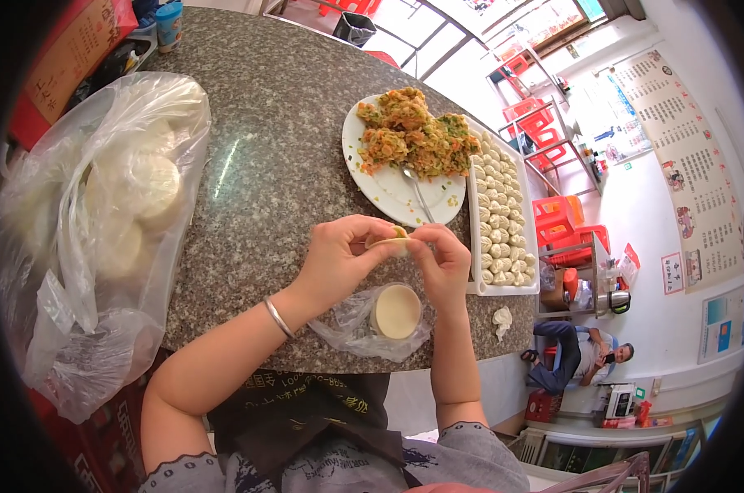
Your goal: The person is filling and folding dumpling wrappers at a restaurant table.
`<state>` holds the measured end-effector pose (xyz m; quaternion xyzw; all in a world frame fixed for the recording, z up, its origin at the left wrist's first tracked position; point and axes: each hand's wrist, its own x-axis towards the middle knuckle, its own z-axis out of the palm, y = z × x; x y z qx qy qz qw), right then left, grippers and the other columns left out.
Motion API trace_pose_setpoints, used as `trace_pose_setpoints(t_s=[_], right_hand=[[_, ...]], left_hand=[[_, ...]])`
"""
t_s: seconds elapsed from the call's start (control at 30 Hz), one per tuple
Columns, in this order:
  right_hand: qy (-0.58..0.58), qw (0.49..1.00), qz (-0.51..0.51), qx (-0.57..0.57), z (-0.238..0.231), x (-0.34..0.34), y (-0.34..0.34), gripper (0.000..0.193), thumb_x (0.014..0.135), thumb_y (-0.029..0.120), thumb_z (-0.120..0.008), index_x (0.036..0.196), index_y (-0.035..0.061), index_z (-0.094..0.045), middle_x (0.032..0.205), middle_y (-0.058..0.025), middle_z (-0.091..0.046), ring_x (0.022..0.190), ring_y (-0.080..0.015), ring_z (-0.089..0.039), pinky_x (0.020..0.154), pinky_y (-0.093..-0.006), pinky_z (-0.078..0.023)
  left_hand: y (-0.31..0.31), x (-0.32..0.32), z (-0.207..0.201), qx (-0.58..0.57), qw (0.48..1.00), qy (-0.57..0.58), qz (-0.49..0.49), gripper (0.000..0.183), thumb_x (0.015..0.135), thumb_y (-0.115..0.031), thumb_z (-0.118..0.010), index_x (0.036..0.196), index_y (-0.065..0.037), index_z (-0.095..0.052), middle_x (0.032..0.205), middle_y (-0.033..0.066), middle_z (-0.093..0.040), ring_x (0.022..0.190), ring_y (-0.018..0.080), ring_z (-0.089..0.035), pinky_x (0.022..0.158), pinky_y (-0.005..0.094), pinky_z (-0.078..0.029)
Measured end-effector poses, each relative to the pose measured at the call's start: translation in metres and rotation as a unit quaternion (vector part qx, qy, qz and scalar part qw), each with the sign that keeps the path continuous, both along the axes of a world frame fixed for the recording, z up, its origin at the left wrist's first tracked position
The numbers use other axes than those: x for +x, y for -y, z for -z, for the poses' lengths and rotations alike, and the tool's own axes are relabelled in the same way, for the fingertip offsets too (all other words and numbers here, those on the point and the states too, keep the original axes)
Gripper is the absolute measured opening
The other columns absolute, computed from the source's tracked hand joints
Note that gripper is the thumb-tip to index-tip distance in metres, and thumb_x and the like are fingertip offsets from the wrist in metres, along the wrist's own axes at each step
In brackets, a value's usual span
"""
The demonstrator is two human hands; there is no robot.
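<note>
Between my two hands a dumpling [398, 236] is pinched by its edges, a round of thin dough folded up around orange-green filling. My left hand [341, 249], with a silver bangle on its wrist, closes thumb and fingers on one side. The fingers of my right hand [442, 256] press the other side. Just below them a stack of round dough wrappers [398, 312] sits on a clear plastic bag [345, 326]. Beyond my hands stands a white plate [375, 186] heaped with chopped vegetable filling [413, 135]. A metal spoon [419, 195] rests in it.
A white tray [476, 246] of pleated dumplings [501, 222] stands right of the plate. A large plastic bag [101, 205] of pale rounds lies at left, near a blue cup [169, 26]. Crumpled tissue [502, 322] lies by the granite table's edge. A person [585, 352] sits at far right.
</note>
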<state>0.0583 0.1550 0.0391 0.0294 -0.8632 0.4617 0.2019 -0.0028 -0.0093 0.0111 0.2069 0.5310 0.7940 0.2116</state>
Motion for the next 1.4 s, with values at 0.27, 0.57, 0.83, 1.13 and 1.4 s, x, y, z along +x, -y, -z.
trace_pose_setpoints(t_s=[0.27, 0.57, 0.83, 1.13, 1.4], right_hand=[[0.08, 0.99, 0.001, -0.12, 0.001, 0.001, -0.006, 0.003, 0.082, 0.001, -0.064, 0.081, -0.001, -0.061, 0.079, -0.0052, -0.06, 0.075, -0.0125, -0.055, 0.069, -0.0248, -0.043], [-0.001, 1.0, 0.009, 0.009, 0.003, 0.001, 0.0, 0.006, 0.081, 0.002, -0.064, 0.082, -0.0031, -0.061, 0.081, -0.0077, -0.062, 0.074, -0.0143, -0.057, 0.068, -0.0257, -0.045], [0.07, 0.989, 0.005, -0.132, 0.004, 0.0, -0.007, 0.004, 0.081, 0.001, -0.063, 0.081, -0.0016, -0.061, 0.079, -0.0066, -0.061, 0.075, -0.0142, -0.056, 0.068, -0.0259, -0.044], [-0.007, 1.0, -0.004, -0.016, 0.003, -0.001, 0.003, 0.005, 0.081, 0.003, -0.064, 0.081, -0.0011, -0.061, 0.079, -0.0067, -0.061, 0.075, -0.0157, -0.057, 0.07, -0.0269, -0.044], [0.102, 0.982, 0.011, -0.16, 0.003, 0.002, -0.002, 0.006, 0.082, 0.004, -0.063, 0.084, -0.0008, -0.06, 0.081, -0.0064, -0.06, 0.078, -0.0148, -0.056, 0.072, -0.0253, -0.043]], left_hand=[[-0.001, 0.0, 0.004, 0.043, 0.998, -0.025, 0.036, 0.014, 0.082, 0.0, -0.066, 0.096, 0.005, -0.067, 0.109, 0.0141, -0.062, 0.096, 0.016, -0.063, 0.084, 0.0271, -0.053], [0.001, -0.001, 0.0, -0.049, 0.999, -0.003, 0.009, 0.021, 0.084, -0.001, -0.065, 0.105, 0.003, -0.063, 0.098, 0.0104, -0.067, 0.09, 0.0151, -0.065, 0.082, 0.0268, -0.054], [-0.002, 0.001, 0.003, 0.065, 0.997, 0.01, 0.031, 0.011, 0.083, 0.0, -0.065, 0.093, 0.005, -0.067, 0.102, 0.0128, -0.066, 0.09, 0.0158, -0.064, 0.082, 0.0266, -0.053], [-0.001, -0.002, 0.003, -0.014, 1.0, -0.002, -0.025, 0.019, 0.083, -0.003, -0.067, 0.101, 0.003, -0.065, 0.091, 0.0109, -0.069, 0.081, 0.0125, -0.066, 0.075, 0.0243, -0.054], [-0.005, 0.0, 0.007, 0.063, 0.997, 0.034, 0.008, 0.012, 0.083, -0.004, -0.068, 0.092, 0.003, -0.068, 0.094, 0.0105, -0.069, 0.084, 0.0126, -0.066, 0.078, 0.0245, -0.054]])
